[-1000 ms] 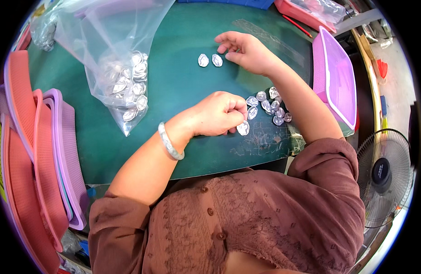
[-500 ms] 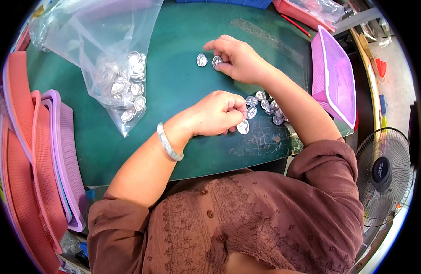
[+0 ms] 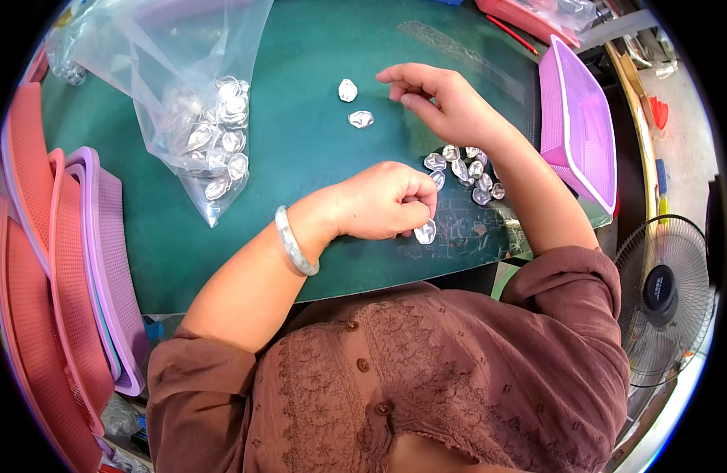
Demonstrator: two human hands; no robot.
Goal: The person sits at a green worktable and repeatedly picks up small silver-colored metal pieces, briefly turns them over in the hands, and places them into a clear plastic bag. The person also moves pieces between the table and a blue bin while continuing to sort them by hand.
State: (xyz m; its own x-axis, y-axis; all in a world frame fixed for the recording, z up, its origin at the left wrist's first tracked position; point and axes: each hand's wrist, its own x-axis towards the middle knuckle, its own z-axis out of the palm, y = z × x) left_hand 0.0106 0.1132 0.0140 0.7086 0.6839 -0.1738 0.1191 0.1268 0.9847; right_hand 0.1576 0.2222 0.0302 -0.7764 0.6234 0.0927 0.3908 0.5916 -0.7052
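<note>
Knobbly, shiny silver oval pieces lie on the green tabletop [image 3: 300, 150]. My left hand [image 3: 379, 201], with a pale bangle at the wrist, is closed in a pinch; one silver piece [image 3: 425, 231] sticks out below its thumb and fingertips. Farther off, my right hand [image 3: 442, 98] hovers with fingers loosely parted and nothing between them. To its left lie two single pieces, an upright one [image 3: 348, 91] and a sideways one [image 3: 361, 119]. A loose cluster of silver pieces [image 3: 460, 170] rests between my left hand and right forearm.
At the left, a clear plastic bag [image 3: 194, 130] holds many more silver pieces. Pink and purple mesh baskets [image 3: 76, 276] are stacked beside the table's left edge. A purple basket [image 3: 576, 118], a red pencil [image 3: 512, 34] and a fan [image 3: 661, 296] are at the right.
My right hand has let go of a silver piece, which now lies below the other single one, and has drawn back to the right. My left hand has moved slightly nearer with its piece.
</note>
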